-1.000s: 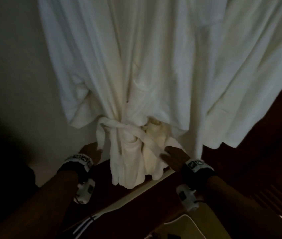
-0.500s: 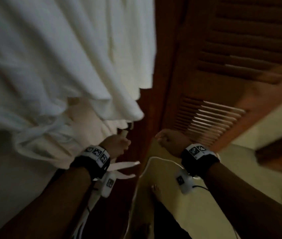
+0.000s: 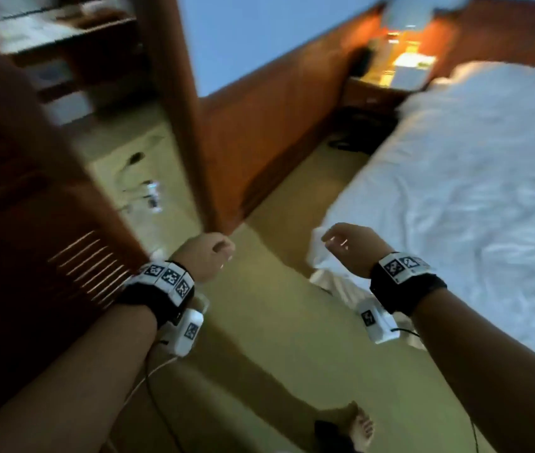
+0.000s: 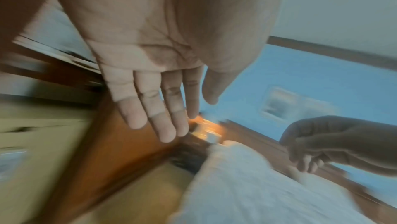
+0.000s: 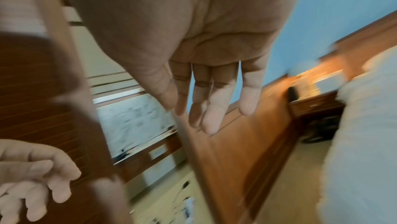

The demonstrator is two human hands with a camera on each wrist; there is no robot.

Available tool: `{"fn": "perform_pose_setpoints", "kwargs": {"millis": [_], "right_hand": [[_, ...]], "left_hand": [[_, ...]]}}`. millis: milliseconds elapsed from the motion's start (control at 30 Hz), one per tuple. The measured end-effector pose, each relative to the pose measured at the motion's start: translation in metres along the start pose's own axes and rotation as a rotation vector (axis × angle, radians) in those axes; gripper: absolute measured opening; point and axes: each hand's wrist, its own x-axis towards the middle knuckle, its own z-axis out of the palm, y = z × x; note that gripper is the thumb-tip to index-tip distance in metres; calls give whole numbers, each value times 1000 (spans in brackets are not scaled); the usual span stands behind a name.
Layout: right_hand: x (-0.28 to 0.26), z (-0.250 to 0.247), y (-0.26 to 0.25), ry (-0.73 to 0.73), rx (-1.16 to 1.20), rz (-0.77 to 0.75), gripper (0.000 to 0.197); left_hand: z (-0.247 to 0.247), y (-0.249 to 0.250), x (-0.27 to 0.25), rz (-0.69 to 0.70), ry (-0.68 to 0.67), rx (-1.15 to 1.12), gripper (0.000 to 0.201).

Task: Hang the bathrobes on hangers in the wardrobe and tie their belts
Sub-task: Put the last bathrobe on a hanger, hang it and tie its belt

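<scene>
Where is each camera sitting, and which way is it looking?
Head: worn on the head, looking down at the floor, the bed and a louvred door; both forearms, left hand, right hand and a bare foot show.
Left wrist: looks along the open left hand toward the bed; the right hand shows too.
Right wrist: looks along the open right hand toward the door; the left hand shows too.
Shared: all three see the bed and both hands.

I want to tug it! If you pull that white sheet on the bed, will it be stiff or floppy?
Probably floppy: the white bed sheet shows soft wrinkles and droops over the bed's corner near the yellow floor. It likely slides and bunches instead of lifting flat. It looks light, though I can't tell if it's tucked in. Both hands are empty now.
</scene>
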Motion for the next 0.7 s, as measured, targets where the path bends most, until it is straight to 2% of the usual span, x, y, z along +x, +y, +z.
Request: {"fn": "perform_pose_setpoints", "kwargs": {"millis": [167, 333, 400, 533, 700], "right_hand": [[-54, -123, 186, 174, 25, 288, 15], [-144, -214, 335, 383, 53, 565, 15], [-185, -234, 381, 459, 69, 679, 15], [-257, -250, 451, 551, 125, 876, 14], [-316, -255, 533, 631, 167, 1078, 13]], "left_hand": [[113, 211, 111, 353, -171, 86, 16], [249, 399, 160, 659, -407, 138, 14], [297, 458, 162, 744, -518, 142, 12], [384, 556, 168, 921, -729, 215, 23], [485, 662, 173, 1005, -856, 248, 19]]}}
